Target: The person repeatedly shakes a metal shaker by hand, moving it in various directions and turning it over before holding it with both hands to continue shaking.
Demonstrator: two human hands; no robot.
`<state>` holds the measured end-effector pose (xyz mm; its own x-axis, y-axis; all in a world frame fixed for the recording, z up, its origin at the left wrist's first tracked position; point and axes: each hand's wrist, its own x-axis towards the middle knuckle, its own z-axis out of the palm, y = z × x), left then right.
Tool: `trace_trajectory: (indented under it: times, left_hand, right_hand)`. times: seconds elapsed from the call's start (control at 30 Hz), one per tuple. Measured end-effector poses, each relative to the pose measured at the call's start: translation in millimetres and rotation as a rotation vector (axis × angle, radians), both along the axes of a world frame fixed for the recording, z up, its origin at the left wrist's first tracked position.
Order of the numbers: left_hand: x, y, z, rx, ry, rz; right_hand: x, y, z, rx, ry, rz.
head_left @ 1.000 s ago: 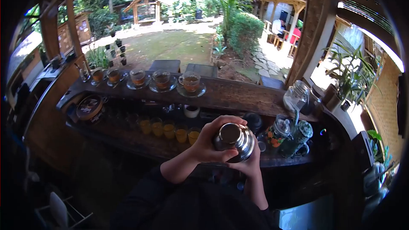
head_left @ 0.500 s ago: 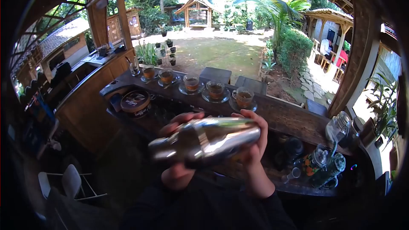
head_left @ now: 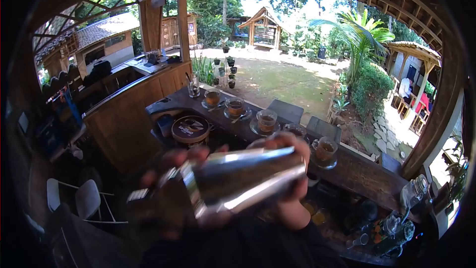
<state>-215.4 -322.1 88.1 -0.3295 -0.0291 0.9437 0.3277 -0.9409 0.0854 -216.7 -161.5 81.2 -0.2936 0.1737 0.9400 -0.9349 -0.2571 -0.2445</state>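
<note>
Dark wooden counter (head_left: 362, 171) with saucered tea glasses (head_left: 267, 120).

A shaker (head_left: 243, 181) lies sideways before the counter (head_left: 357, 168), where cups (head_left: 267, 120) stand in a row.

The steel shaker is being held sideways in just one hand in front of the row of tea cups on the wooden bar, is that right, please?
Not quite: the head view shows both hands on it. The right hand wraps the wide end of the steel shaker and the blurred left hand grips the cap end. It does lie sideways, in front of the tea cups on the wooden bar.
</note>
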Motion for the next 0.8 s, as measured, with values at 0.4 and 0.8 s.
trace_trajectory:
  times: [0.4, 0.8]
  left_hand:
    - [-57.6, -37.1, -12.4, -0.134, -0.087, 0.760]
    - [-93.2, -0.8, -5.1, 0.524, 0.207, 0.875]
  right_hand:
    - [-74.9, -33.9, -4.2, 0.007, -0.142, 0.018]
    - [-111.9, -53.3, 0.8, -0.280, -0.153, 0.407]
